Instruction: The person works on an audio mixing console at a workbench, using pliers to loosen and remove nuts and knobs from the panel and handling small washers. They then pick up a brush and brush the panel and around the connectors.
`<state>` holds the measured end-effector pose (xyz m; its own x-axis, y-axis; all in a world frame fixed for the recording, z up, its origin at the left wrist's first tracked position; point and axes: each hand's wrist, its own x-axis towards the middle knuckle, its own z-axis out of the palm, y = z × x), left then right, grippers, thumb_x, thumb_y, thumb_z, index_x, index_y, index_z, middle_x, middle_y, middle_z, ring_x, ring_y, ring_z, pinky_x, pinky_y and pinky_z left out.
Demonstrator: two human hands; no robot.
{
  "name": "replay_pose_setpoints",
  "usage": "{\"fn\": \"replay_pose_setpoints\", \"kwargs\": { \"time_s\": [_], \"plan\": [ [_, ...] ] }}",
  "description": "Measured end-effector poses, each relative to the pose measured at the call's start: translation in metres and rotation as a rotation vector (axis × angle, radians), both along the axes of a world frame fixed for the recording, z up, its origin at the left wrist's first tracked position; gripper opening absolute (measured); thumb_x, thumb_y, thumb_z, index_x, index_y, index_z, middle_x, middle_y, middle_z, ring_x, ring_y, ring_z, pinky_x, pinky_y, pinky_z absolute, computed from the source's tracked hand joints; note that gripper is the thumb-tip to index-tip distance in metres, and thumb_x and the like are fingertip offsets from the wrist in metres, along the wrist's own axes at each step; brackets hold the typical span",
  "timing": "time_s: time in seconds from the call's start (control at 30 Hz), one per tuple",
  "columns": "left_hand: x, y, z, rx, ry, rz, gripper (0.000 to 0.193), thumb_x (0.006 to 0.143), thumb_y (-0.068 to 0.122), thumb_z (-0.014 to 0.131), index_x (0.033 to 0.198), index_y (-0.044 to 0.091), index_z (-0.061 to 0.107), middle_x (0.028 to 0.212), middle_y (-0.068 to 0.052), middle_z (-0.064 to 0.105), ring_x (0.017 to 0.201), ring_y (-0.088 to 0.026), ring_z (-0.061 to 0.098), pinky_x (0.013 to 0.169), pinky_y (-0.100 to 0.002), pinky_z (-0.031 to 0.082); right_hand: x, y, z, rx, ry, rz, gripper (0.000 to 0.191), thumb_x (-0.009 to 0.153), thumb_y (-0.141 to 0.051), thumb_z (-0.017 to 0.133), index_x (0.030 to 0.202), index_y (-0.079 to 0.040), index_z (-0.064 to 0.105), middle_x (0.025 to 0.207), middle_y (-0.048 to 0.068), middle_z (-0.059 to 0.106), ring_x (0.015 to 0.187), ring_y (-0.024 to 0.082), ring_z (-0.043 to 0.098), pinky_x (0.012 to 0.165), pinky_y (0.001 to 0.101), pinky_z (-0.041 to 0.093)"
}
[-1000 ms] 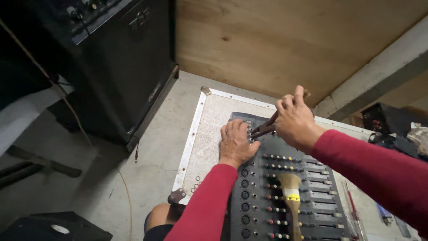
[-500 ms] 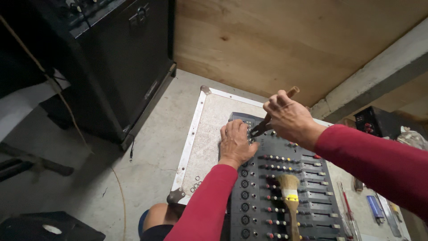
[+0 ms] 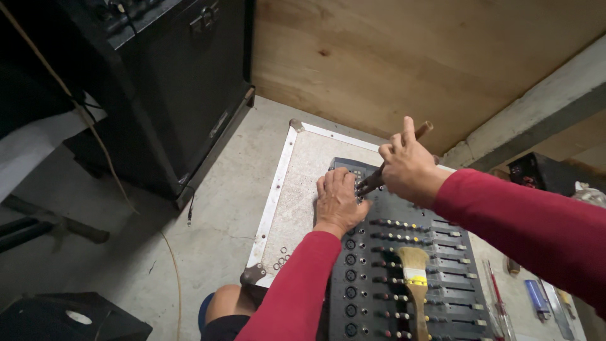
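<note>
the mixer (image 3: 404,271) lies on a pale board (image 3: 297,189) with metal edging, its far left corner well inside the board's far edge. bare board runs along the mixer's left side, where small washers (image 3: 281,257) lie near the near left corner. left of the board is open concrete floor (image 3: 214,227), up to a black cabinet (image 3: 170,95). a wood panel (image 3: 410,57) closes the far side.

the left hand (image 3: 339,202) lies flat, fingers spread, on the mixer's far left corner. the right hand (image 3: 409,167) is clamped around pliers (image 3: 379,178), just right of the left hand. the pliers' long axis runs from far right, where a handle tip sticks out above the knuckles, down to near left, with the nose at the panel beside the left fingertips. whether the nose grips anything cannot be told.

a brush (image 3: 415,278) lies on the mixer, bristles to the far side.

against half a second ago, the pliers stand steeper and the right hand is a little higher; the left hand has not shifted.
</note>
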<state>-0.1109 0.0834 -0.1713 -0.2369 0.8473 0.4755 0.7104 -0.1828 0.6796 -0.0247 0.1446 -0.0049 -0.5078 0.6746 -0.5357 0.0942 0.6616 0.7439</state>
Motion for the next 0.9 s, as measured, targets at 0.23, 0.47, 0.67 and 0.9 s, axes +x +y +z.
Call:
{"fn": "replay_pose_setpoints", "kwargs": {
  "time_s": [0.23, 0.47, 0.67, 0.9],
  "plan": [
    [-0.001, 0.0, -0.005, -0.007, -0.006, -0.001, 0.06, 0.068, 0.038, 0.086, 0.113, 0.006, 0.062, 0.121, -0.01, 0.054, 0.122, -0.031, 0.047, 0.109, -0.047, 0.032, -0.014, -0.015, 0.001, -0.008, -0.096, 0.039, 0.035, 0.097, -0.032, 0.057, 0.117, -0.009, 0.074, 0.13, 0.019, 0.058, 0.124, 0.043, 0.052, 0.098, 0.069, 0.036],
    [-0.003, 0.002, -0.008, -0.051, -0.007, -0.027, 0.059, 0.069, 0.037, 0.083, 0.115, 0.005, 0.062, 0.122, -0.011, 0.053, 0.123, -0.03, 0.046, 0.109, -0.046, 0.031, 0.017, 0.007, -0.009, 0.063, -0.096, 0.329, 0.033, 0.095, -0.032, 0.055, 0.109, -0.012, 0.076, 0.123, 0.012, 0.054, 0.12, 0.032, 0.05, 0.102, 0.0532, 0.035],
    [-0.003, 0.001, -0.01, -0.005, -0.028, -0.018, 0.061, 0.066, 0.036, 0.082, 0.115, 0.007, 0.063, 0.121, -0.011, 0.053, 0.123, -0.032, 0.045, 0.109, -0.048, 0.03, 0.082, 0.03, -0.022, 0.259, 0.398, 0.808, 0.03, 0.087, -0.026, 0.057, 0.113, -0.02, 0.07, 0.12, 0.004, 0.054, 0.12, 0.025, 0.048, 0.113, 0.0497, 0.031],
    [0.003, 0.001, -0.016, 0.04, 0.052, -0.04, 0.034, 0.069, 0.034, 0.081, 0.094, 0.012, 0.076, 0.125, -0.006, 0.059, 0.125, -0.029, 0.046, 0.113, -0.048, 0.03, 0.155, -0.035, -0.082, 0.324, 0.927, -0.018, 0.02, 0.086, -0.024, 0.063, 0.102, -0.02, 0.074, 0.125, 0.004, 0.052, 0.129, 0.024, 0.044, 0.114, 0.0485, 0.027]
  ]
}}
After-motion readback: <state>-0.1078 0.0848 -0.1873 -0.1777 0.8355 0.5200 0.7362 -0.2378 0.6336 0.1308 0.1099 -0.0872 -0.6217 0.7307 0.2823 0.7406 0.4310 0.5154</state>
